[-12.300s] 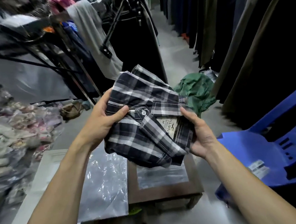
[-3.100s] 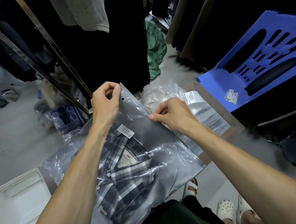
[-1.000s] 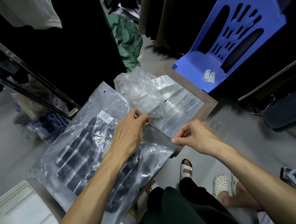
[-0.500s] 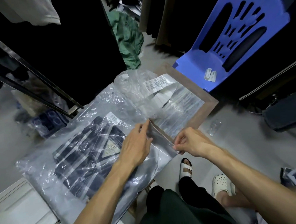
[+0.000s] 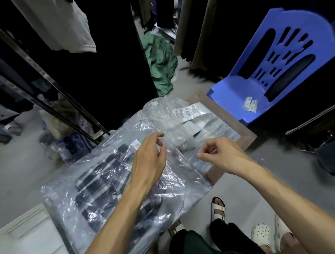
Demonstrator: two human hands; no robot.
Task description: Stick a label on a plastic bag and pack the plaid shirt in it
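Observation:
The dark plaid shirt [image 5: 99,183] lies inside a clear plastic bag [image 5: 68,197] that rests flat on a low wooden table [image 5: 242,129]. A small white label [image 5: 136,144] is stuck on the bag near its upper end. My left hand [image 5: 149,160] hovers over the bag's folded flap with fingers spread and nothing in it. My right hand [image 5: 222,152] is just right of the flap edge, fingers loosely curled, thumb and forefinger pinched together; I see nothing between them.
A strip of barcode labels [image 5: 187,111] lies on loose plastic bags [image 5: 212,131] at the table's far end. A blue plastic chair [image 5: 277,65] with two small tags stands at right. Dark hanging clothes, a green garment [image 5: 160,62], a white tray [image 5: 30,241] and sandalled feet surround the table.
Both hands have let go of the bag's flap and lifted off it. The bag now lies flat with the flap folded down.

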